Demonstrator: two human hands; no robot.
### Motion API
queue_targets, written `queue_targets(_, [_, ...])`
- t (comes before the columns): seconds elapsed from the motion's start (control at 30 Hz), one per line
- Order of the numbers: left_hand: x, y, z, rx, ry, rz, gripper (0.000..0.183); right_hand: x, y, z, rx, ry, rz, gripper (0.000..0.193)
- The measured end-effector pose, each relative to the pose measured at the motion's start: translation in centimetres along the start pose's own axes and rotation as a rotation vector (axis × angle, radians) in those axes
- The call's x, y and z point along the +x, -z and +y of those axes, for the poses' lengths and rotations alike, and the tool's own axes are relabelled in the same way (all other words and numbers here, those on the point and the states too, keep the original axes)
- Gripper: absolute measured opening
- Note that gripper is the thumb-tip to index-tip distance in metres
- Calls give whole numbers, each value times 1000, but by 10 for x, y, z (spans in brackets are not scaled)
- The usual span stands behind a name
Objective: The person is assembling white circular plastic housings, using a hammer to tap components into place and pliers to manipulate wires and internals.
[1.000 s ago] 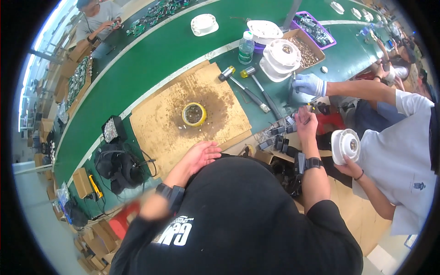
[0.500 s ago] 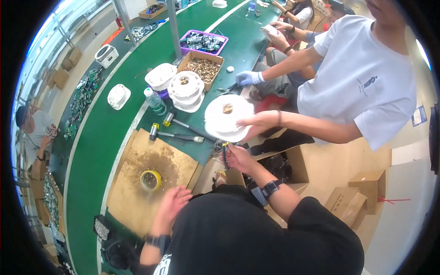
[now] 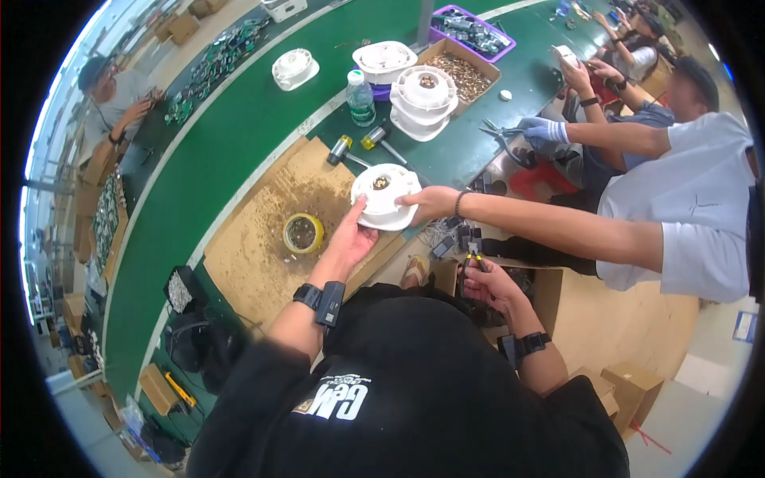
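A round white plastic housing (image 3: pixel 384 209) with a brass-coloured centre is in front of me. My left hand (image 3: pixel 351 240) grips its near left edge, thumb on top. On its right side, a co-worker's bare hand (image 3: pixel 431 204) also holds it. Pliers (image 3: pixel 476 261) with black and yellow handles are in my closed right hand (image 3: pixel 492 287), lower right of the housing. Beneath and left of the housing, a yellow ring like a tape roll (image 3: pixel 318 233) lies on a stained cardboard sheet (image 3: pixel 256 215), small bits inside it.
Two mallets (image 3: pixel 340 149) lie behind the housing. Farther back on the green bench are stacked white housings (image 3: pixel 425 97), a water bottle (image 3: pixel 360 102), a cardboard box of small metal parts (image 3: pixel 462 70) and a purple tray (image 3: pixel 505 49). The co-worker's gloved hand (image 3: pixel 545 130) holds other pliers (image 3: pixel 510 142).
My left hand has risen from beside the cardboard and taken hold of the housing, which the co-worker has brought over to me. The whole view has shifted. My right hand still holds the pliers.
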State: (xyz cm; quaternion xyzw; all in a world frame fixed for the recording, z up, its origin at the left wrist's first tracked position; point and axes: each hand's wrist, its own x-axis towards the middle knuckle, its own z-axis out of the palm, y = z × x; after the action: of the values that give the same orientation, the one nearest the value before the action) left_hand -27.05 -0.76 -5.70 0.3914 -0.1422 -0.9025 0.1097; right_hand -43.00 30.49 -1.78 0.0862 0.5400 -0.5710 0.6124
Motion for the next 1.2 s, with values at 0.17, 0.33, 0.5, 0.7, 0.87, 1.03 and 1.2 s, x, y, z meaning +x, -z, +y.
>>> queue_targets(0.17, [-34,-27,2,-32,-301,-62,54,3,-7,-5,-73,-162,-235,9])
queue_targets(0.33, [-99,-27,21,105,-528,42,50,10,-36,-53,-828,-33,-406,23])
queue_targets(0.5, [-160,-34,27,85,-620,63,47,35,-78,-61,-1757,794,-174,16])
queue_targets(0.7, [-198,1,19,185,-718,185,53,93,-135,-98,-1545,510,166,15])
queue_targets(0.87, [-228,13,12,38,-718,232,53,182,-32,-149,-1287,553,415,24])
queue_targets(1.03, [-233,25,6,37,-709,230,54,200,-8,-197,-1687,591,634,33])
queue_targets(1.2, [-229,21,8,108,-671,309,57,205,78,-262,-2075,539,636,94])
